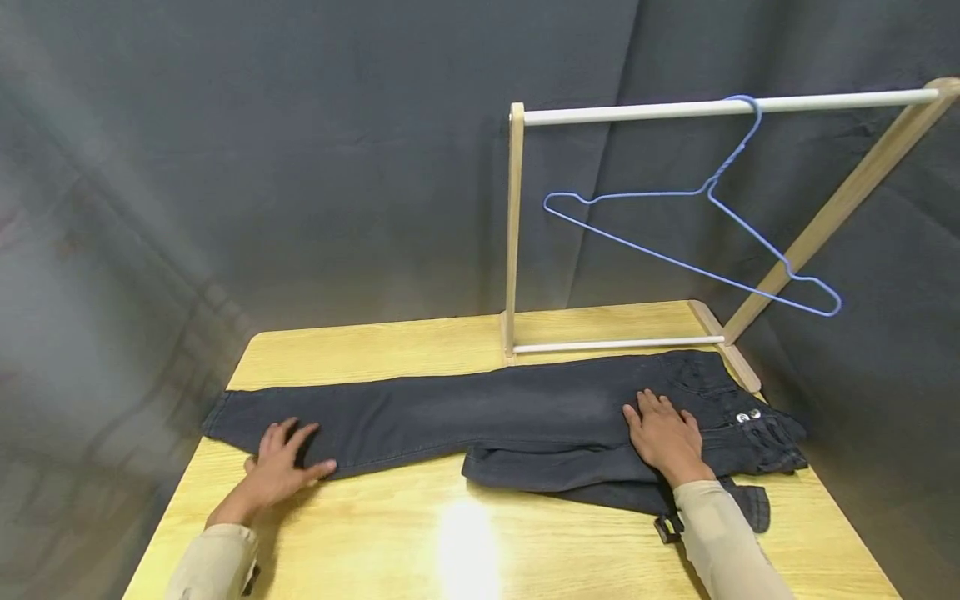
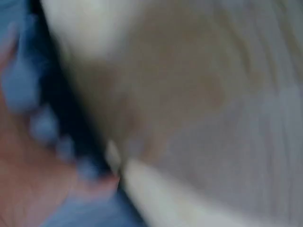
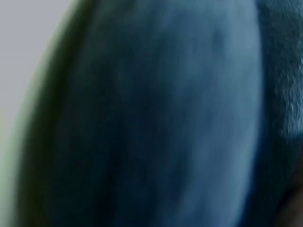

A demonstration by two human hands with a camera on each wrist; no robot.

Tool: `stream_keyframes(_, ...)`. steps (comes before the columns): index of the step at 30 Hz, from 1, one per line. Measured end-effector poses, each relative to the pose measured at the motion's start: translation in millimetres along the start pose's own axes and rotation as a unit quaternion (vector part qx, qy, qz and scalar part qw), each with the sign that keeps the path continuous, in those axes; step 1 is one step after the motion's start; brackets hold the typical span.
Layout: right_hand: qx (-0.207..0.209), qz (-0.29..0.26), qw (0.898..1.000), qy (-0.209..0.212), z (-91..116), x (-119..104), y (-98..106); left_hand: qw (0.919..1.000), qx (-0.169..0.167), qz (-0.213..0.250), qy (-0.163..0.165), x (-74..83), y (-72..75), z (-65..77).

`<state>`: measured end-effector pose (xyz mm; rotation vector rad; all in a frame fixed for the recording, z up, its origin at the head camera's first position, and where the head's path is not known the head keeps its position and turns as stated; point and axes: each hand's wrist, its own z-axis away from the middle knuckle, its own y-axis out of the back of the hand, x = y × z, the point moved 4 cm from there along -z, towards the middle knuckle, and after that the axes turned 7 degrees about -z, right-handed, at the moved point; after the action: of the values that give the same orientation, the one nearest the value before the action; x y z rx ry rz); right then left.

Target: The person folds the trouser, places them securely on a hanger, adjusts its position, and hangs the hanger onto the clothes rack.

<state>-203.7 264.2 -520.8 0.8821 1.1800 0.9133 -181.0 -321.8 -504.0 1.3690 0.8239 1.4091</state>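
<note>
A pair of dark jeans (image 1: 480,408) lies across the table, waist at the right and one leg stretched out to the left. The other leg is bunched or folded under near the front. Two metal buttons (image 1: 748,415) show by the waistband. My left hand (image 1: 276,471), fingers spread, rests at the front edge of the long leg near its hem. My right hand (image 1: 666,433) lies on the upper part, below the waist, fingers extended. Blurred in the left wrist view, the left hand (image 2: 33,179) is against the cloth. Denim (image 3: 165,113) fills most of the right wrist view.
A wooden rack (image 1: 513,242) with a white bar (image 1: 637,112) stands at the back right, close behind the jeans. From the bar hangs a blue hanger (image 1: 645,254). Grey curtain (image 1: 337,167) surrounds the wooden table (image 1: 375,542). A black buckle (image 1: 667,527) lies by the right sleeve.
</note>
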Motion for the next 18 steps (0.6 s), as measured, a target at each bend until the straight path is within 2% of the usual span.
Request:
stream_keyframes(2, -0.004, 0.010, 1.000, -0.004, -2.2, -3.6, 0.0, 0.9985, 0.001, -0.026, -0.049, 16.6, -3.4, 11.1)
stream_keyframes(4, -0.004, 0.018, 1.000, -0.008, -4.5, -6.9, 0.6, 0.9937, 0.017, -0.067, -0.088, 33.9, -8.7, 15.9)
stream_keyframes(6, -0.005, 0.024, 1.000, -0.012, -6.9, -9.3, -0.3, 0.9854, 0.055, -0.127, -0.099, 47.6, -14.0, 11.6)
stream_keyframes(8, -0.010, 0.024, 1.000, -0.017, -8.0, -10.8, -2.1, 0.9725, 0.101, -0.180, -0.108, 59.4, -19.2, 3.1)
stream_keyframes(11, -0.022, 0.026, 0.999, -0.029, -7.6, -10.9, -7.2, 0.9480, 0.164, -0.236, -0.136, 75.8, -27.1, -10.3)
stream_keyframes(14, -0.026, 0.029, 0.998, -0.038, -5.8, -9.1, -10.0, 0.9233, 0.208, -0.280, -0.162, 86.5, -33.4, -20.3)
stream_keyframes(16, -0.026, 0.029, 0.998, -0.042, -4.9, -8.2, -11.1, 0.9143, 0.223, -0.300, -0.155, 86.4, -33.8, -24.3)
stream_keyframes(18, -0.025, 0.025, 0.999, -0.041, -4.3, -8.3, -11.3, 0.9089, 0.250, -0.307, -0.130, 78.3, -29.3, -25.8)
